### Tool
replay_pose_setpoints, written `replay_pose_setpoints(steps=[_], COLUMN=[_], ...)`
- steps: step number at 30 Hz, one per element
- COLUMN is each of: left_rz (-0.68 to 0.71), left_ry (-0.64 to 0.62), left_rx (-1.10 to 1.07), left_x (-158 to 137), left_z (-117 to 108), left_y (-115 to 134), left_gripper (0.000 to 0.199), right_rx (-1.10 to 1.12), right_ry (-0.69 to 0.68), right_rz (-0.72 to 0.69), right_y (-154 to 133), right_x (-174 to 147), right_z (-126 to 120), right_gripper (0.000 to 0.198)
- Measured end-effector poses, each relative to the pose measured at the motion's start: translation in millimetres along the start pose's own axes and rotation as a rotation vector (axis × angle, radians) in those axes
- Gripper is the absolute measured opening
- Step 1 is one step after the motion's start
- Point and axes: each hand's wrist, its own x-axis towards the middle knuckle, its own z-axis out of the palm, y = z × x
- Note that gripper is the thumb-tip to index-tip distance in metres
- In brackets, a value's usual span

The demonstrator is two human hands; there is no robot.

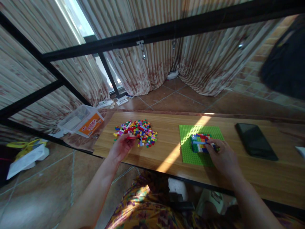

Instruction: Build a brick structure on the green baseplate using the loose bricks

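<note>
A loose pile of small building bricks (143, 130) in many colours lies on the left part of the wooden table. At its near edge my left hand (122, 147) pinches a red brick (131, 137). Further right is a green studded baseplate (187, 157), carrying a low block of multicoloured bricks (199, 143). My right hand (222, 157) reaches over the right side of that block, its thumb and fingers closed together at the bricks. Whatever sits between those fingertips is hidden, and the hand covers the block's right part.
A black tablet (256, 141) lies on the table (166, 127) right of the baseplate. Beyond the table's left end stands a clear plastic box (82, 119) with an orange label. Curtains (152, 70) and a black metal frame (157, 36) rise behind the table.
</note>
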Motion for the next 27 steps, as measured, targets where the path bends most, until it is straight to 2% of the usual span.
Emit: replay_pose_setpoints(steps=[2,5,16,23,27], left_rz=[-0.081,-0.133,0.0,-0.023,-0.051], left_ry=[-0.042,-0.1,-0.048,0.04,0.042], left_rx=[-0.194,-0.275,0.039,0.083,0.086], left_x=[-2.5,-5.5,-5.5,0.6,4.1], left_z=[2.1,5.2,12.3,13.7,15.0], left_y=[4.6,4.6,-11.2,-18.6,-21.7], left_gripper=[0.011,0.019,0.005,0.002,0.002], right_rx=[0.005,0.009,0.009,-0.008,-0.008], right_ry=[-0.008,-0.011,0.004,-0.001,-0.003], right_rz=[-0.001,0.0,-0.004,-0.002,-0.008], right_y=[0.2,0.2,1.2,1.8,2.8], right_x=[0.0,0.1,0.7,0.9,1.0], right_z=[-0.2,-0.5,1.6,1.1,1.9], right_gripper=[0.028,0.029,0.028,0.028,0.028])
